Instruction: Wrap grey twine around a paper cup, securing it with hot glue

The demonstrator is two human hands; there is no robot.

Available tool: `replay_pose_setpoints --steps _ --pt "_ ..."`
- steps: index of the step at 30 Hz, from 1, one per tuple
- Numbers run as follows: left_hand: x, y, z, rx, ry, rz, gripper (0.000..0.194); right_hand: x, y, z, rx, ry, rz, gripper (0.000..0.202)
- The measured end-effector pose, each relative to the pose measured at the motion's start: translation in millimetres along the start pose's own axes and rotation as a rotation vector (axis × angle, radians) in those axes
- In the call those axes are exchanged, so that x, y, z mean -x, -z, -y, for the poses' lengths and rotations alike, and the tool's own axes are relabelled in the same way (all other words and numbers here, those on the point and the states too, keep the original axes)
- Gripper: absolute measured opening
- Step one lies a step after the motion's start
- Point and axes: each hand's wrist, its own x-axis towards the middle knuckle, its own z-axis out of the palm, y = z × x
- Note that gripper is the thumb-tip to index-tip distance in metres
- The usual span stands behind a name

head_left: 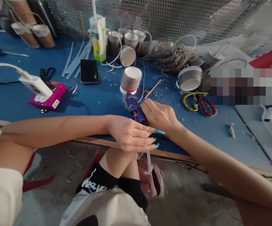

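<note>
My right hand [160,115] is closed around the handle end of a blue hot glue gun [133,106], whose nozzle points away from me. The nozzle lies close by the red-and-white base of a twine-wrapped cup [131,80]. In front of the gun's rear, my left hand [132,134] has its fingers pressed together, their teal nails pointing right. From beneath those fingers a translucent glue stick [148,161] hangs past the table edge; the left thumb and the exact grip are hidden. A thin wooden stick [153,88] lies beyond my right hand.
Scissors [198,103] with yellow and red handles lie to the right. A phone [89,71], loose glue sticks [78,61] and a pink power strip [48,95] are on the left. Behind stand a drink carton [98,39], several cups and a twine heap [173,58].
</note>
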Motion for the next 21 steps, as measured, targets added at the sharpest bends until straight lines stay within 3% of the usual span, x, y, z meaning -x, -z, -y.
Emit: replay_pose_setpoints --steps 9,21 --pt "-0.2 -2.0 -1.1 0.006 0.044 -0.034 0.017 -1.9 0.2 0.8 -0.031 0.000 0.000 0.035" --pt "2.4 -2.5 -0.7 0.006 0.030 0.083 0.020 -2.1 0.1 1.7 -0.053 -0.003 0.026 0.035"
